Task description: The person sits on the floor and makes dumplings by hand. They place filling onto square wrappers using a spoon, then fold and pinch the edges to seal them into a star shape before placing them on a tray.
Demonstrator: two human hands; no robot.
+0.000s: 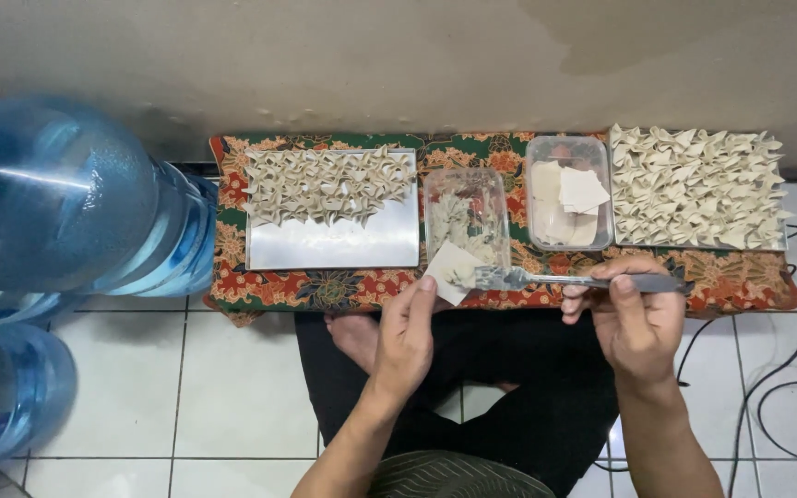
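Left hand [408, 337] pinched a square wrapper [451, 269] just before the filling tub [466, 215]. Right hand [634, 314] gripped a fork [546, 278], tines touching the wrapper's filling.

White tiled floor [232, 369] meets a stained wall [371, 55].

Bottles [48, 212] cut off by left edge. Forearms cropped at bottom. Filling in tub [466, 217] too blurred to identify. Fork [565, 279] handle end hidden under right hand [634, 318] fingers [576, 293]. Cables [786, 369] run off right edge. Wrapper [451, 269] corner hidden behind left hand [405, 337] fingertips.
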